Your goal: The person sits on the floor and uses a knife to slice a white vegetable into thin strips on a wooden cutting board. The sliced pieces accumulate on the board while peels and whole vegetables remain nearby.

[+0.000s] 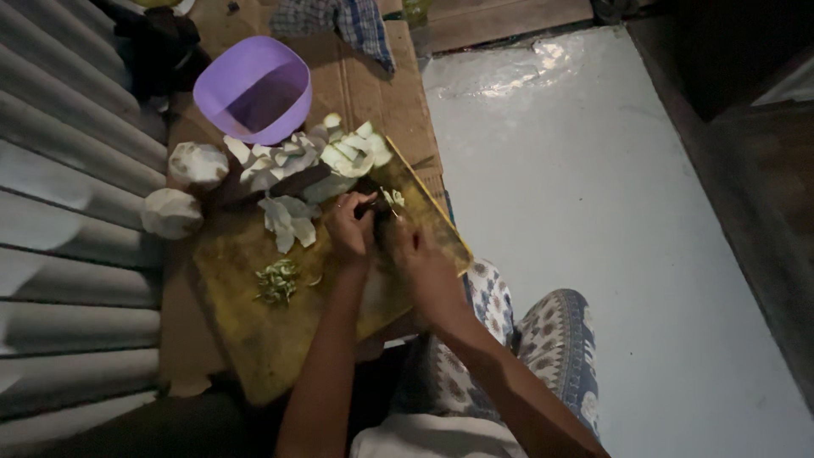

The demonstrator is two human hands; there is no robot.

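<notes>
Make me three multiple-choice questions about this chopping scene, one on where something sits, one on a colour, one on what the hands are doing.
1. Where is the round purple plastic bowl relative to the worn wooden cutting board?
A. Beyond the board's far end
B. On the person's lap
C. On the pale floor

2. What colour is the small pile of chopped bits on the board?
A. Red
B. Green
C. Black

3. What state are the left hand and right hand in?
A. Both raised, apart
B. One resting on the floor
C. Close together over the board, by small pale vegetable pieces

Answers:
1. A, the bowl stands past the pale cut chunks at the far end.
2. B, the pile looks greenish.
3. C, both hands meet low over the board; what they grip is too dark to tell.
</notes>
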